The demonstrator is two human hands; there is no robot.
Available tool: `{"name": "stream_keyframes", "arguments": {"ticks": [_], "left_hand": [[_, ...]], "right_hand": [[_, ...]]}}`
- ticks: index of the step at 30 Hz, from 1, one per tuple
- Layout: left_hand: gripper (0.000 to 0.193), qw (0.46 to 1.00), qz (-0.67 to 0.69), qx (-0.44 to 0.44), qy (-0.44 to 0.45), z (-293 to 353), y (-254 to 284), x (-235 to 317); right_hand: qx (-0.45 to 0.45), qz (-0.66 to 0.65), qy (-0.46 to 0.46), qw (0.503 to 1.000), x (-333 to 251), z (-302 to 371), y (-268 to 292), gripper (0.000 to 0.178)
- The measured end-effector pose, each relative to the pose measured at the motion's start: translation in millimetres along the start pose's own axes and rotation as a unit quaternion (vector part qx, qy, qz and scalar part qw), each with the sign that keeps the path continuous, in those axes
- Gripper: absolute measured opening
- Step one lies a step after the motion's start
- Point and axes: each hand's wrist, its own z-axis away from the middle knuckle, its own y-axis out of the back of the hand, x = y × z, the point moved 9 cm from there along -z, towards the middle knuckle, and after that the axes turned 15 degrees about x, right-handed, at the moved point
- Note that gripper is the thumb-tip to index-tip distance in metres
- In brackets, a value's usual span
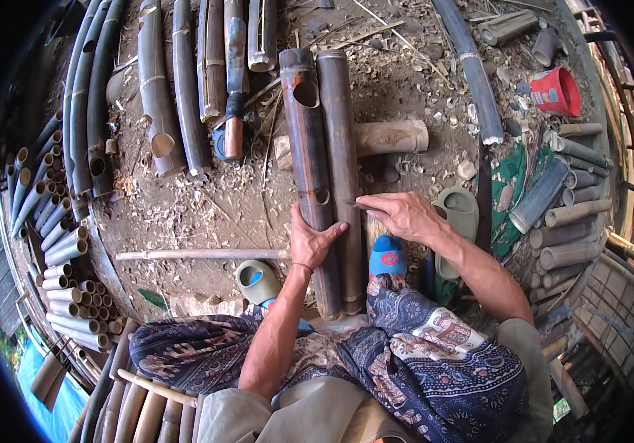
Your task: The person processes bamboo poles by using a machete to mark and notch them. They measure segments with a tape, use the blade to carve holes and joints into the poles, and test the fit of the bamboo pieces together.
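Two bamboo poles lie side by side in front of me, their near ends between my legs. The left bamboo pole [304, 144] has a large oval hole near its far end and a smaller hole further down. No hole shows on the right bamboo pole [339, 125]. My left hand [312, 240] lies across both poles, its fingers wrapped over the left pole's side and its thumb reaching the right pole. In my right hand [409, 220] is a thin dark tool [368, 207], pinched, with its tip at the right pole's edge. The tool's exact kind is unclear.
A short log [398, 138] lies crosswise under the poles. Cut bamboo [156, 81] lies at the far left, with stacked pieces [73, 295] nearer. A red bucket [555, 91], more bamboo offcuts [564, 255] and a loose clog [456, 210] are on the right. Shavings litter the dirt floor.
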Motion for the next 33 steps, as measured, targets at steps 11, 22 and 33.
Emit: {"name": "stream_keyframes", "arguments": {"ticks": [11,22,33], "left_hand": [[0.098,0.999,-0.043,0.010,-0.010,1,-4,12],[0.091,0.997,-0.032,0.069,-0.023,-3,32,17],[0.095,0.908,-0.175,0.379,-0.022,-182,298,-10]], "right_hand": [[-0.035,0.095,-0.023,0.995,-6,3,16,0.031],[0.207,0.198,-0.229,0.930,136,-20,127,0.058],[0.333,0.215,-0.079,0.915,88,-73,113,0.062]]}}
